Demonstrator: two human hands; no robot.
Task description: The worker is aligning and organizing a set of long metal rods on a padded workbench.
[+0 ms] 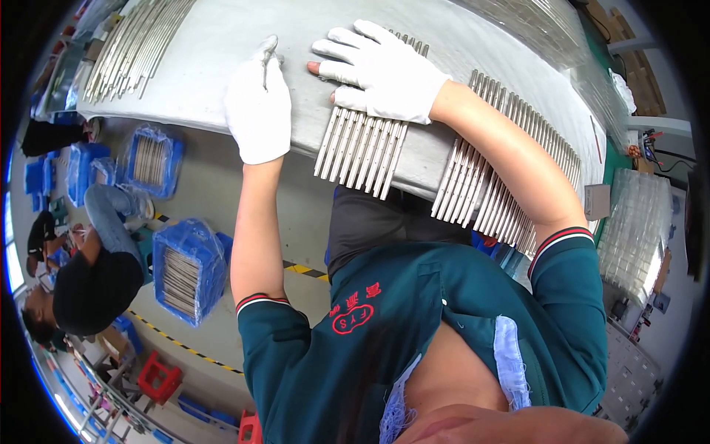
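Observation:
My right hand [384, 74], in a white glove with two bare fingertips, lies over a row of slim metal rods [362, 152]. Its fingers are spread and point left, and it hides the middle of the row. Those rods lie side by side, their near ends jutting past the table's front edge. To the left, my left hand [259, 107], also white-gloved, is seen edge-on over the table edge with fingers stretched forward and nothing visible in it. A wider row of metal rods [510, 200] lies to the right, partly under my right forearm.
The table [200, 74] has a pale covering. More loose rods [137, 48] lie at its far left. Clear plastic packaging [518, 26] is stacked at the far right. Blue plastic-lined crates [181, 277] of rods stand on the floor at left, near a seated person [96, 274] and a red stool [159, 376].

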